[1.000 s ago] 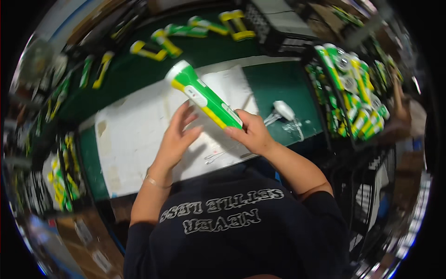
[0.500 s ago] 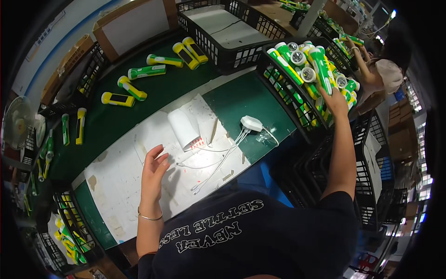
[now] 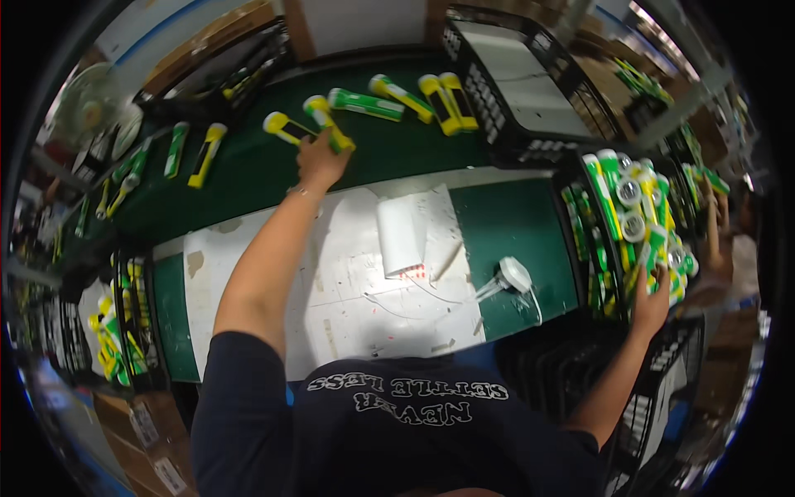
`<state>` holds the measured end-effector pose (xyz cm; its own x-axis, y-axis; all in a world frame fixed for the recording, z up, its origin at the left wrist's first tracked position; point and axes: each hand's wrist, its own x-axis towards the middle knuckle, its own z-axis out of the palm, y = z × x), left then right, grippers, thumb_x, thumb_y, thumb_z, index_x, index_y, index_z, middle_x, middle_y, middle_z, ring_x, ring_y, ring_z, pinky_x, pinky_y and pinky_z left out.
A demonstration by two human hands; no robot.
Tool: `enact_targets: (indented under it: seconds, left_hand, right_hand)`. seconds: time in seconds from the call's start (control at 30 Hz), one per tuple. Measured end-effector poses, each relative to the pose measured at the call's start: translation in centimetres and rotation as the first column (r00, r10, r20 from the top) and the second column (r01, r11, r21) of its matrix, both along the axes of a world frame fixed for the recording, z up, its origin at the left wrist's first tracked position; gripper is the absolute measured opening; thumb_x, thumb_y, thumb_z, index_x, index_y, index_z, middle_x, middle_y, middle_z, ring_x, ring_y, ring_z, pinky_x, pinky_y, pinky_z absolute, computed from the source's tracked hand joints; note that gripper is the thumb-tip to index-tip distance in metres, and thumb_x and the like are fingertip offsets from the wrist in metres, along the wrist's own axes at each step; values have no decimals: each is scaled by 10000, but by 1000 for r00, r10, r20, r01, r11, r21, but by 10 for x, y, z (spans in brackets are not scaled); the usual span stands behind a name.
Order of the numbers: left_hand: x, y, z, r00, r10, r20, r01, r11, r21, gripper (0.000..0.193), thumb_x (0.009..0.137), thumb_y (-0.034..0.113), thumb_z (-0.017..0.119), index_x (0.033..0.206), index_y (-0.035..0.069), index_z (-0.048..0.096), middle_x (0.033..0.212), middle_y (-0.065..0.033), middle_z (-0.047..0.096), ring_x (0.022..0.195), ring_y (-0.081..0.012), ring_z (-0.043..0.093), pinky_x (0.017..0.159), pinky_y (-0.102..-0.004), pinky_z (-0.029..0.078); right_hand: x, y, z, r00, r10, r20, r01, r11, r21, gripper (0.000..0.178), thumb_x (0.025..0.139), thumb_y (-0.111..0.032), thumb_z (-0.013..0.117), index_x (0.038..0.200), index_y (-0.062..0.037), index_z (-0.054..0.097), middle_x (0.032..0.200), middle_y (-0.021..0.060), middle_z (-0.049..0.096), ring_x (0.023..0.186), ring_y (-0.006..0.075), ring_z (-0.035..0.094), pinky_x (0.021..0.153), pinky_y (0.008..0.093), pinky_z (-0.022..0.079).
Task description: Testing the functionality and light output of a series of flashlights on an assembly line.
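Note:
My left hand (image 3: 321, 163) reaches across the green belt, fingers closed around the lower end of a yellow-and-green flashlight (image 3: 318, 108). Just beside that hand lies another flashlight with a dark panel (image 3: 288, 127). On the right, my right hand (image 3: 651, 300) grips a green-and-white flashlight (image 3: 654, 245) at the heap in a black crate (image 3: 614, 277); its fingertips are partly hidden and blurred. Flashlights with clear lenses and yellow or green bodies fill this crate.
A white curved sheet (image 3: 397, 238) stands on the stained white board (image 3: 248, 282). Right of it sits a white round hub with cables (image 3: 514, 274). Several flashlights lie along the belt (image 3: 240, 166). A crate (image 3: 530, 149) stands behind; another person's hand (image 3: 714, 211) is at far right.
My left hand has gone from above the white board to the flashlight on the belt. My right hand has lowered its flashlight toward the crate's near side. The view has shifted.

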<state>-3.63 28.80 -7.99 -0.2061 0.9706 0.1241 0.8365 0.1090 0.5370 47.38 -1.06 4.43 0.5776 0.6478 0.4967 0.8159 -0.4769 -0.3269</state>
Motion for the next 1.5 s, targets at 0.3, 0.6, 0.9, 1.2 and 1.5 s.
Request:
enact_targets:
  seconds: [0.3,0.6,0.9,1.2,1.5]
  left_hand:
    - [10,34,30,979,199,-50,-205,961,-186,576,713,474,618,1245,303,476,1360,-112,319,1168,-435,371,945,-499,360]
    - [15,26,53,825,-129,-551,-32,962,-273,503,742,387,622,1176,156,514,1210,-181,476,1068,-332,520,838,-446,443]
    - [-45,-1,30,547,258,796,100,924,-368,929,719,17,624,1416,231,46,1226,-201,403,1048,-361,535,818,-497,492]
    - [-47,-156,50,-476,245,845,473,881,12,390,914,389,477,1146,75,483,1055,-141,511,1045,-351,554,850,-574,475]
    - [-18,-207,56,-408,177,896,514,856,64,386,932,356,424,1189,71,390,1054,-172,547,1046,-349,557,822,-503,510]
  right_hand:
    - [-64,36,-32,876,472,-95,-441,866,237,186,844,-95,595,1005,-2,587,924,89,613,807,156,577,680,239,445]
    - [-131,55,-40,713,682,-164,-625,724,293,135,824,-41,595,955,-7,593,871,54,584,605,82,443,490,202,305]
    - [-150,35,-54,633,738,-234,-670,674,313,124,813,-59,599,929,-17,614,863,27,599,513,51,314,459,204,232]
    - [-205,48,-46,450,821,-351,-772,555,310,142,778,-18,611,920,-20,619,847,28,604,512,37,339,450,191,261]
    - [-270,32,-43,233,877,-419,-928,330,175,155,743,-92,648,889,-53,615,839,98,633,721,223,627,625,276,484]
